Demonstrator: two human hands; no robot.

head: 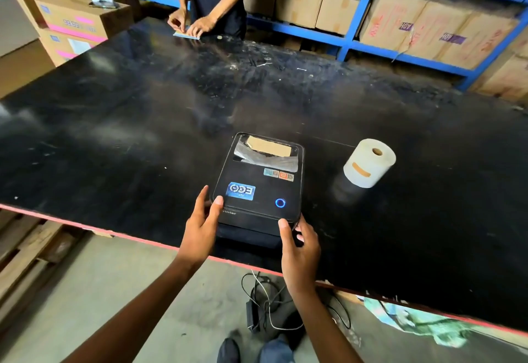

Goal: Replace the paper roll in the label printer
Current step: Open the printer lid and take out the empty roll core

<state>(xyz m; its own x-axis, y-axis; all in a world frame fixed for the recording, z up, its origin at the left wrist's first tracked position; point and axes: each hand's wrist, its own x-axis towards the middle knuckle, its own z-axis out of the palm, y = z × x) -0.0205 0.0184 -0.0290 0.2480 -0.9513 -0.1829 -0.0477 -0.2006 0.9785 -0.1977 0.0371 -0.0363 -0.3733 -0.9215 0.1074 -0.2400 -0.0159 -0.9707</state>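
A black label printer stands near the front edge of the black table, lid down, with a blue ring light lit on top. Through its clear window a brown cardboard core shows. My left hand grips the printer's front left corner, thumb on the lid. My right hand holds the front right corner the same way. A full white paper roll stands on end on the table, to the right of the printer and apart from it.
Another person stands at the table's far side, hands on a small blue card. Cardboard boxes are stacked at the left, more on blue shelves behind. Cables and a power adapter lie on the floor below the table edge.
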